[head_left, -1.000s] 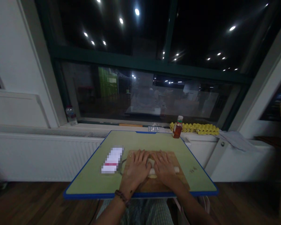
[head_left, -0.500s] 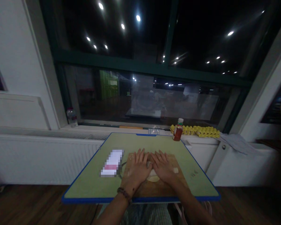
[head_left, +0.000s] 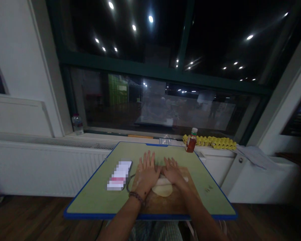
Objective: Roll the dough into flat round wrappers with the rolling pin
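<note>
Both palms lie across a pale rolling pin (head_left: 165, 181) on a wooden board (head_left: 169, 206). My left hand (head_left: 148, 172) has its fingers stretched out and spread toward the window. My right hand (head_left: 173, 172) also has its fingers extended over the pin, with the two thumbs close together. A flat, pale round of dough (head_left: 163, 190) shows on the near side of the pin, between my wrists. Its far part is hidden by the pin and hands.
The board rests on a green table with a blue edge (head_left: 92, 201). A phone (head_left: 119, 175) with a cable lies left of the board. A red sauce bottle (head_left: 191, 142) stands at the far right, before yellow egg cartons (head_left: 222, 143) on the sill.
My hands and the rolling pin have shifted slightly forward, toward the window. More of the dough shows on the near side of the pin.
</note>
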Demonstrator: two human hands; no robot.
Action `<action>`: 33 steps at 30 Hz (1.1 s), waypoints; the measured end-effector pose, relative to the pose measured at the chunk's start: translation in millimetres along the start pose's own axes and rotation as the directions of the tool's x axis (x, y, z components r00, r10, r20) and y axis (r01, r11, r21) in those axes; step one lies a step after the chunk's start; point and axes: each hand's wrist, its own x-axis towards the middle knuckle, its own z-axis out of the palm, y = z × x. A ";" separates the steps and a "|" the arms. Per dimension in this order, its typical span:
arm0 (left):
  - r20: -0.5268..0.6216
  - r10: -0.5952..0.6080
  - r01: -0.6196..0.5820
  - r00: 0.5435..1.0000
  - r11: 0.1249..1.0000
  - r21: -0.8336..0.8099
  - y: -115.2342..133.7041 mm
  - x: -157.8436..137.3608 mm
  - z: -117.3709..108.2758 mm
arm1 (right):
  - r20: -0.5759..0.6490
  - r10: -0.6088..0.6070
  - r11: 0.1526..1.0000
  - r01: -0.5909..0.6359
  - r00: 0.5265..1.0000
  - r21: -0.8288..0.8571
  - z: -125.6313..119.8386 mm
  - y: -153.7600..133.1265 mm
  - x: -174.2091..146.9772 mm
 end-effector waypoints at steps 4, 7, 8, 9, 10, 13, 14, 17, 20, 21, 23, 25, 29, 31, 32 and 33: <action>-0.003 0.036 -0.036 0.999 0.999 -0.022 3.5 -17.1 -6.0 | -0.119 -0.001 0.999 -0.004 0.993 -0.034 3.1 -1.8 -16.2; 0.006 0.131 -0.130 0.991 0.990 -0.045 9.5 -44.4 -20.9 | -0.180 -0.163 0.981 0.141 0.970 -0.130 6.1 2.4 -47.1; 0.002 0.159 -0.159 0.987 0.986 -0.050 11.2 -51.7 -26.3 | -0.203 -0.197 0.974 0.169 0.959 -0.150 6.9 4.7 -55.4; 0.001 0.181 -0.181 0.983 0.982 -0.052 12.4 -57.1 -30.9 | -0.220 -0.223 0.968 0.190 0.950 -0.161 7.6 7.2 -61.2; -0.003 0.196 -0.196 0.981 0.979 -0.050 13.0 -60.1 -34.1 | -0.228 -0.240 0.965 0.207 0.944 -0.161 8.2 9.6 -63.9; -0.007 0.196 -0.196 0.981 0.980 -0.032 10.9 -55.0 -31.7 | -0.188 -0.229 0.972 0.215 0.955 -0.089 9.1 13.8 -53.9; -0.002 0.182 -0.182 0.983 0.983 -0.029 9.2 -49.5 -27.3 | -0.158 -0.201 0.980 0.196 0.967 -0.047 8.9 13.8 -46.1; 0.031 0.105 -0.104 0.994 0.994 -0.040 4.0 -28.7 -11.4 | -0.095 -0.061 0.996 0.066 0.994 0.054 7.3 9.7 -21.2; 0.079 0.024 -0.020 0.997 0.999 -0.050 2.2 -15.4 -4.3 | -0.118 0.039 0.999 -0.035 0.992 0.042 6.6 4.2 -8.2; 0.100 0.014 -0.010 0.995 0.999 -0.048 2.6 -15.0 -5.2 | -0.130 0.042 0.999 -0.040 0.991 0.020 7.0 3.1 -8.1; 0.132 0.043 -0.037 0.990 0.998 -0.044 4.2 -21.2 -11.3 | -0.142 -0.009 1.000 0.005 0.990 -0.026 8.4 3.0 -13.9; 0.130 0.139 -0.132 0.982 0.990 -0.056 5.5 -33.9 -20.9 | -0.156 -0.102 0.993 0.092 0.982 -0.069 9.3 5.4 -25.4; 0.084 0.335 -0.325 0.938 0.938 -0.121 4.0 -57.6 -37.1 | -0.208 -0.232 0.970 0.210 0.950 -0.123 5.4 12.4 -52.0; 0.067 0.377 -0.366 0.924 0.921 -0.136 2.7 -60.9 -38.0 | -0.201 -0.253 0.966 0.236 0.946 -0.107 1.2 15.0 -59.3; 0.059 0.387 -0.376 0.920 0.916 -0.136 2.3 -59.8 -36.1 | -0.184 -0.258 0.966 0.247 0.948 -0.083 -0.8 15.9 -60.0; 0.050 0.385 -0.376 0.922 0.918 -0.130 2.2 -57.1 -33.1 | -0.160 -0.258 0.966 0.253 0.953 -0.051 -2.6 16.6 -58.3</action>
